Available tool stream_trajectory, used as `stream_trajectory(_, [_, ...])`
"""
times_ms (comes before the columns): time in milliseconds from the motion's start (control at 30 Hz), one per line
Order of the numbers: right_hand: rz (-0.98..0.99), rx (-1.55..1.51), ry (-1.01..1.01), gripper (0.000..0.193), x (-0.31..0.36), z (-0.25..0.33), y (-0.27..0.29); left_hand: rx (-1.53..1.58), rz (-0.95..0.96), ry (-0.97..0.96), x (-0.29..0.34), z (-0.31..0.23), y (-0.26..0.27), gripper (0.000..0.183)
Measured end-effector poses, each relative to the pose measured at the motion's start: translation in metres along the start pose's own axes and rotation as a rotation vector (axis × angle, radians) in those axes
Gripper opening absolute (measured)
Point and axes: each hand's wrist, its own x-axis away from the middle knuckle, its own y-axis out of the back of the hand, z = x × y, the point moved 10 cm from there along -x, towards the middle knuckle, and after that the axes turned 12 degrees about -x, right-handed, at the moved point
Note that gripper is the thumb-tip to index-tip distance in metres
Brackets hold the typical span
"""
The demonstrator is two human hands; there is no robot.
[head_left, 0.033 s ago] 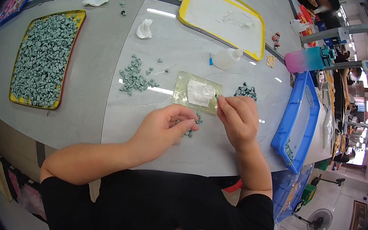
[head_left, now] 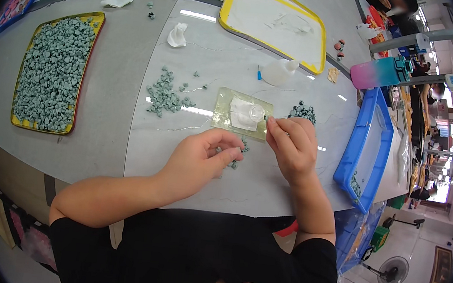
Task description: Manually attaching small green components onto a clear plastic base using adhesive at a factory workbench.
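My right hand [head_left: 294,146] pinches a small dark green piece [head_left: 266,118] between thumb and forefinger, beside a small clear round cup [head_left: 256,112]. That cup sits on a folded white cloth or tissue [head_left: 240,115], which lies on a yellowish translucent pad [head_left: 223,105]. My left hand [head_left: 205,156] is curled, thumb close to the fingertips; whatever they hold is too small to make out. Partly behind it lies a little group of grey-green pieces [head_left: 245,146]. A looser pile of grey-green pieces [head_left: 164,96] spreads left of the pad, and a darker pile [head_left: 303,111] sits beyond my right hand.
A yellow-rimmed tray full of grey-green pieces [head_left: 55,72] stands at left. Farther back are a yellow-rimmed white tray [head_left: 252,10], a white squeeze bottle [head_left: 280,73] and a crumpled white tissue [head_left: 177,35]. A blue bin [head_left: 356,151] and a pink-teal drinking bottle [head_left: 377,73] stand at right.
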Motion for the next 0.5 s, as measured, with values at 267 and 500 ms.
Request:
stream_trajectory(267, [0.046, 0.055, 0.062, 0.027, 0.0, 0.007, -0.015, 0.026, -0.002, 0.038, 0.001, 0.009, 0.009, 0.012])
stream_trajectory(500, [0.06, 0.058, 0.073, 0.029, -0.003, 0.011, -0.019, 0.095, 0.01, 0.037, 0.004, 0.009, 0.01, 0.011])
